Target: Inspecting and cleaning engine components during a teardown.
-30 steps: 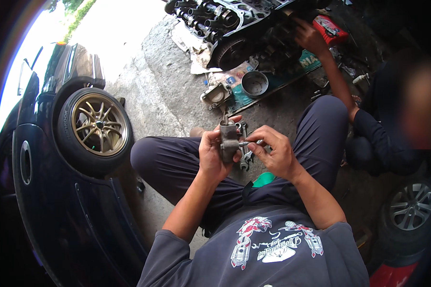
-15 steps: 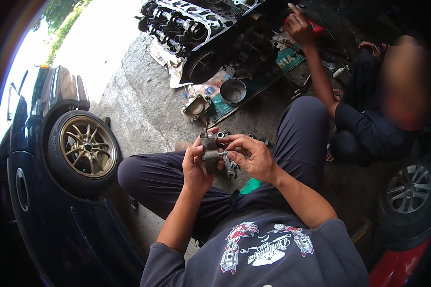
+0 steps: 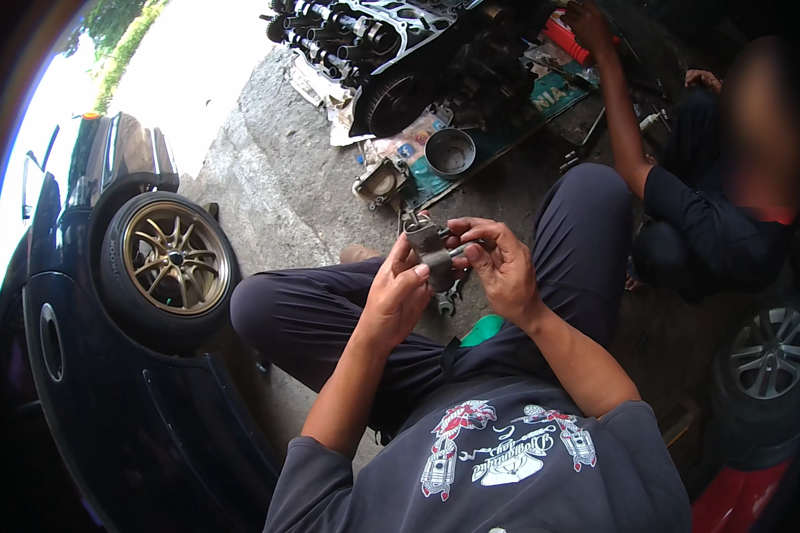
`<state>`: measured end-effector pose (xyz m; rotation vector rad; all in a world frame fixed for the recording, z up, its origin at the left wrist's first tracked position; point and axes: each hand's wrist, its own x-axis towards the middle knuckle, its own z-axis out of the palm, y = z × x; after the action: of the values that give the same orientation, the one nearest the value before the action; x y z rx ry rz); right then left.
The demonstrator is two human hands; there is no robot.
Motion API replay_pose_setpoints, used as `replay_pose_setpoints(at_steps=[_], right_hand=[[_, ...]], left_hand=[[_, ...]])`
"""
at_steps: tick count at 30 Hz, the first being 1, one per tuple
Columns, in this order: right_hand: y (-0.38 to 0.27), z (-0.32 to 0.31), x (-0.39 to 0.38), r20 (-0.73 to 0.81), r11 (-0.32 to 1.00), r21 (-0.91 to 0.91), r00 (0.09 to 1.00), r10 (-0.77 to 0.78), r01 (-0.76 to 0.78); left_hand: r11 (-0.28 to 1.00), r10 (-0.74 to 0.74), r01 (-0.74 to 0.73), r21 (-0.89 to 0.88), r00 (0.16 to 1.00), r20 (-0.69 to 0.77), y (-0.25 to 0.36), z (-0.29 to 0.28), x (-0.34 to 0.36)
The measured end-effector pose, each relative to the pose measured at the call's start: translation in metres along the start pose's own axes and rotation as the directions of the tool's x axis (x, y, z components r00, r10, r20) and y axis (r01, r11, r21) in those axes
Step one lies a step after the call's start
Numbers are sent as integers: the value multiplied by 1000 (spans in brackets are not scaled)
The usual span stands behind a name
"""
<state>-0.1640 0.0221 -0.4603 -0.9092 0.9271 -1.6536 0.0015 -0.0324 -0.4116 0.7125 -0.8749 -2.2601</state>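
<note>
My left hand (image 3: pixel 398 298) is closed around a dark grey cast metal part (image 3: pixel 430 250), thumb on its near face. The part is held up over my crossed legs, with a thin metal piece standing out of its far end. From the right, my right hand (image 3: pixel 505 274) pinches a slim metal pin or bolt (image 3: pixel 459 251) between thumb and fingers, at the part's side. Whether the pin's tip sits inside the part cannot be made out. Below the hands, a spanner (image 3: pixel 447 306) lies on the ground, partly covered by them.
Ahead stands an opened engine (image 3: pixel 391 53) with a toothed wheel (image 3: pixel 397 104). A round metal bowl (image 3: pixel 451 153) and a small metal housing (image 3: pixel 380 183) lie before it. A person's hand (image 3: pixel 588 28) is by a red container (image 3: pixel 564 37). A dark car's bronze wheel (image 3: pixel 173 258) is at left.
The whole view has shifted a little. The metal part has turned slightly in my left hand, while my right hand keeps its pinch on the pin. The other person's hand is beside the red container.
</note>
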Motion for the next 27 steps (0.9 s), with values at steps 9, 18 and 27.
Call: replay_pose_setpoints(at_steps=[9, 18, 27], right_hand=[[-8, -6, 1, 136, 984, 14, 975, -175, 175], [-14, -9, -1, 184, 989, 125, 978, -102, 80], [-14, -7, -1, 215, 987, 123, 968, -128, 103]], left_hand=[[999, 44, -42, -22, 993, 109, 3, 2, -4], [990, 83, -96, 102, 989, 120, 6, 5, -8], [997, 66, -70, 23, 989, 134, 6, 2, -9]])
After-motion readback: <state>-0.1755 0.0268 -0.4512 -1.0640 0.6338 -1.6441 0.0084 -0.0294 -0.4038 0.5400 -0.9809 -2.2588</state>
